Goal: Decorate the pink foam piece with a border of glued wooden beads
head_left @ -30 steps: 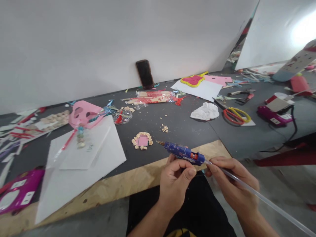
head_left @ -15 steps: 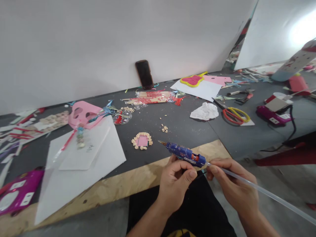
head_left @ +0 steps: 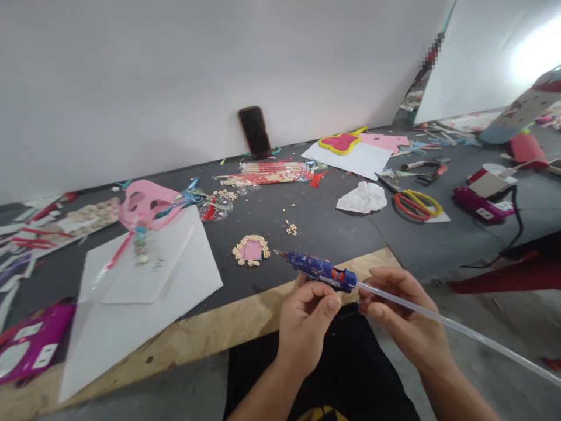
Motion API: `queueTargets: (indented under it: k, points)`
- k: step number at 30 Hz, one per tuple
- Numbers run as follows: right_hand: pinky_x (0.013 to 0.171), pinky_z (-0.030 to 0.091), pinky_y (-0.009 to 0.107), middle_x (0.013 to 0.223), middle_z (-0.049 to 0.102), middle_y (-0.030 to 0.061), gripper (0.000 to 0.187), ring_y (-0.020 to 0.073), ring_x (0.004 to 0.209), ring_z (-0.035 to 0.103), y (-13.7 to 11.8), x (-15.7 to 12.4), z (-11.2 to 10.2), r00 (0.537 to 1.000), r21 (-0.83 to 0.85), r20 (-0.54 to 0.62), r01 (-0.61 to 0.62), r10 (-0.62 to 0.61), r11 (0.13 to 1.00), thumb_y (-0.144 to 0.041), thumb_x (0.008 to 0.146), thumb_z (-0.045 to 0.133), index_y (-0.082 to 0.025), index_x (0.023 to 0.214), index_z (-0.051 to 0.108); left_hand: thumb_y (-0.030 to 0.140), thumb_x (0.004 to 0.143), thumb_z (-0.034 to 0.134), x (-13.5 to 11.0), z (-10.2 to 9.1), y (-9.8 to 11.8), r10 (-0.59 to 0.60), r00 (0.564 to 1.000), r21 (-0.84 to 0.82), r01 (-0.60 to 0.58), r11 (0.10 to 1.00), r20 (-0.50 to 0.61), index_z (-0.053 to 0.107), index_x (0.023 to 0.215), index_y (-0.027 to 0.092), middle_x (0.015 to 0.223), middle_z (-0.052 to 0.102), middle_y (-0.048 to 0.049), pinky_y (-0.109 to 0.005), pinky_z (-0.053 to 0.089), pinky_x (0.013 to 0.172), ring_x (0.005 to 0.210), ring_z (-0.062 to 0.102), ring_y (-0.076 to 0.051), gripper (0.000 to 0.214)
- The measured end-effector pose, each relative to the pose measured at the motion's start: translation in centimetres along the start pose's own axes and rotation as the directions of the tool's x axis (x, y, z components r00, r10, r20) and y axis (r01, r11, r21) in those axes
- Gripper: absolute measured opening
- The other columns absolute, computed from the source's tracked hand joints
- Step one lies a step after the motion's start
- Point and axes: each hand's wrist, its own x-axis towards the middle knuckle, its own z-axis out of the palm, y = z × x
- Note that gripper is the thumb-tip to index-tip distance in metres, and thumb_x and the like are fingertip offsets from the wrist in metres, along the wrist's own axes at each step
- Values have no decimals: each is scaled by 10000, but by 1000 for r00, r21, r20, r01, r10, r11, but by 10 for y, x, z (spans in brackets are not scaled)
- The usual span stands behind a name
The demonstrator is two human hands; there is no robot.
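Observation:
A blue hot glue gun [head_left: 322,271] with a worn, spotted body is in my left hand [head_left: 307,327], which is closed around its handle. Its nozzle points left toward a small pink square piece [head_left: 252,251] bordered with pale beads or pellets on the table. A long translucent glue stick [head_left: 442,320] runs out of the gun's back end, down to the right. Around that stick, close behind the gun, my right hand [head_left: 407,316] has its thumb and fingers parted; the stick passes across it without a visible pinch.
Loose pellets [head_left: 291,228] lie beyond the gun. Scissors [head_left: 414,204], crumpled tissue [head_left: 363,197] and pliers [head_left: 432,168] are on the right. White sheets [head_left: 193,275] and a pink mask-shaped cutout [head_left: 146,204] lie left. A phone [head_left: 255,132] leans on the wall.
My right hand has loosened from its pinch on the glue stick, its fingers now parted. The glue gun has shifted slightly left in my left hand.

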Motion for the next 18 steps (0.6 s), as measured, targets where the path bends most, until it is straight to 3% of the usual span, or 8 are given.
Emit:
queueTargets:
  k: [2,6,10,15,18]
  points:
    - [507,545,253,720,680,6,198,146,549,646,2,-1,0,999,11,-36,30,-30,999,-227,747,723,-247,926,642,360,791,684,1,0,0,-3,1000,-19,3,1000,0,653,717,186,908,572,-40,-255,420,743,842,539,-160,192]
    - [519,521,259,700,665,8,111,140,541,626,5,-5,-1,974,-134,-131,168,-185,977,-154,751,700,-238,819,671,374,773,696,2,1,3,-23,1000,16,23,1000,12,643,679,176,881,571,-39,-260,429,713,741,528,-138,225]
    - [536,510,267,640,647,-2,107,152,568,622,3,-5,-1,966,-201,-110,208,-233,957,-143,756,688,-243,784,662,367,780,688,3,0,4,-11,1000,52,10,999,25,646,679,175,921,592,-56,-271,433,765,829,549,-165,220]
    - [507,508,226,646,648,-2,86,137,558,623,6,-3,-1,991,-129,-87,90,-101,988,-221,788,683,-246,860,643,367,780,690,2,2,3,-21,999,-10,22,1000,27,638,675,172,882,581,-39,-251,433,754,823,545,-150,228]
    - [593,564,267,824,700,40,378,180,680,675,12,0,4,997,-22,67,-22,24,1000,-343,747,728,-256,1094,604,392,776,690,4,9,5,-45,999,-104,47,993,20,631,670,163,840,562,-24,-242,441,717,777,546,-134,259]
